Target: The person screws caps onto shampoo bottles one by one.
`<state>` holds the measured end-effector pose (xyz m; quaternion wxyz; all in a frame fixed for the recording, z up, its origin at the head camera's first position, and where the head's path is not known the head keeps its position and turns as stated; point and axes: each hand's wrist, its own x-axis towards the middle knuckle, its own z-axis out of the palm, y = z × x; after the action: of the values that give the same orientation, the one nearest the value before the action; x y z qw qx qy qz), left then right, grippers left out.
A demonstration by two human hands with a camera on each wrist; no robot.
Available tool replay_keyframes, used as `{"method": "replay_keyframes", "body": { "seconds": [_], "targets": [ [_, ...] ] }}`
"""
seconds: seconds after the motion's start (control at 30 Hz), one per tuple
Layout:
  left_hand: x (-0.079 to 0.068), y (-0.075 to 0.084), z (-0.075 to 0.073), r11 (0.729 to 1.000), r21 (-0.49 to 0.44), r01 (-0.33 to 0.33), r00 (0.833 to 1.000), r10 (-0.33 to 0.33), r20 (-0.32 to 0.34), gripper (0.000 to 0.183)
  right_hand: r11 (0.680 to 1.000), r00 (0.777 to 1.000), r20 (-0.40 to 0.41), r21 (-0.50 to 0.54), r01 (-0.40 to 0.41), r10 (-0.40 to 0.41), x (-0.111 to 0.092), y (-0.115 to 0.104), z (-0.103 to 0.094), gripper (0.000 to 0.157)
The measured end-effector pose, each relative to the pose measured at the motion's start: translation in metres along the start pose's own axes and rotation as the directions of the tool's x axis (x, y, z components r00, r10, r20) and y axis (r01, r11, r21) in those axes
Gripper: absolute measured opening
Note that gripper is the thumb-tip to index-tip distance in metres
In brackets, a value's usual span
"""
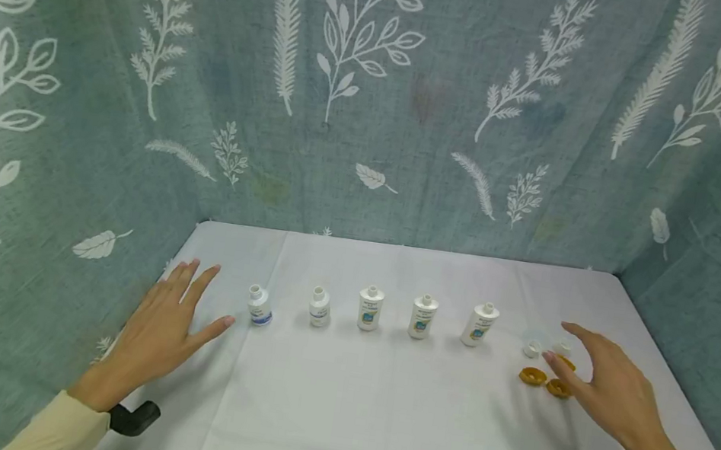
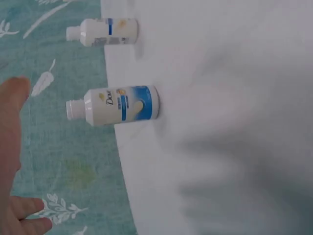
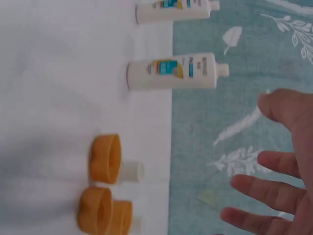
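White bottle [image 2: 120, 105] reads "Dove"; left fingers [image 1: 200, 285] near, extended.

Smooth plastic bottles [image 1: 370, 309], matt cloth backdrop [image 1: 310, 187]

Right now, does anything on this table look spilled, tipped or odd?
Nothing looks spilled or tipped; all five bottles stand upright. The only oddity: they're uncapped, with orange caps and white caps loose near the right hand.

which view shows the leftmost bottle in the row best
The left wrist view: the leftmost bottle appears large and whole, with "Dove" readable. The head view shows it whole but small, its lettering unreadable; the right wrist view misses it.
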<state>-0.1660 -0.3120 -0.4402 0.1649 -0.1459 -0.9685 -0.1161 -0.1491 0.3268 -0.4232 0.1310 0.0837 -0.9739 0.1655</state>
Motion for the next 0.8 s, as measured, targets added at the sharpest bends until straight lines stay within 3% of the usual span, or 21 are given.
{"method": "replay_keyframes", "body": {
  "seconds": [0.17,0.43,0.8],
  "targets": [
    [0.004,0.003,0.003,0.988,-0.155,0.022,0.997,-0.033,-0.069,0.076,0.996,0.999,-0.041,0.088,0.036,-0.032,0.000,-0.013,0.010,0.046],
    [0.008,0.002,0.009,0.938,-0.331,0.100,0.991,-0.124,-0.053,0.067,0.975,0.999,-0.038,0.217,0.044,-0.036,0.003,-0.034,0.032,0.028],
    [0.006,-0.009,0.024,0.910,-0.397,0.118,0.991,-0.132,-0.006,0.057,0.944,0.995,0.050,0.325,0.061,-0.082,0.013,-0.070,0.066,0.024]
  ]
}}
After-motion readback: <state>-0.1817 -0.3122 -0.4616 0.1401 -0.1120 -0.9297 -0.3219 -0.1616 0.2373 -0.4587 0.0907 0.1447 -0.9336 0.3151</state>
